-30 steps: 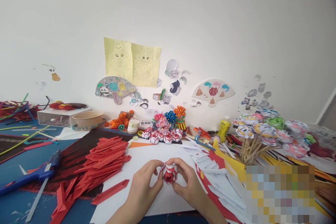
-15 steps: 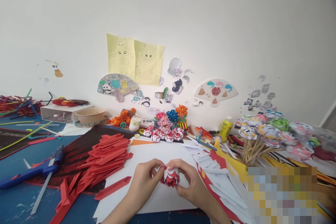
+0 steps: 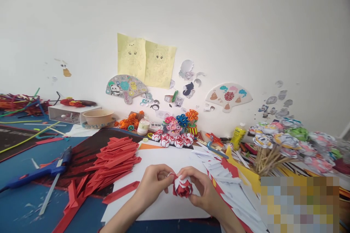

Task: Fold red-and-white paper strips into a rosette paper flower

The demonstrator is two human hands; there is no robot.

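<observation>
Between my hands, above a white sheet point(image 3: 161, 207), is a red and white paper flower point(image 3: 182, 187) with layered folded petals. My right hand point(image 3: 203, 191) curls around its right side, thumb below and fingers on top. With thumb and forefinger my left hand point(image 3: 155, 184) pinches the flower's left edge, where a bit of red paper shows. Left of the sheet lies a heap of folded red paper strips point(image 3: 117, 160), and one loose red strip point(image 3: 121, 192) rests on the sheet. Folded white strips point(image 3: 226, 182) are spread along its right side.
A blue glue gun point(image 3: 51, 169) lies at left with a glue stick in it. Several finished red and white flowers point(image 3: 179, 141) stand at the back near a glue jar point(image 3: 143, 127). At right are a yellow bottle point(image 3: 238, 135) and paper flowers on sticks point(image 3: 273, 145).
The view has shifted slightly, so everything sits a little further right. The flower has tilted slightly in my hands; both keep hold of it.
</observation>
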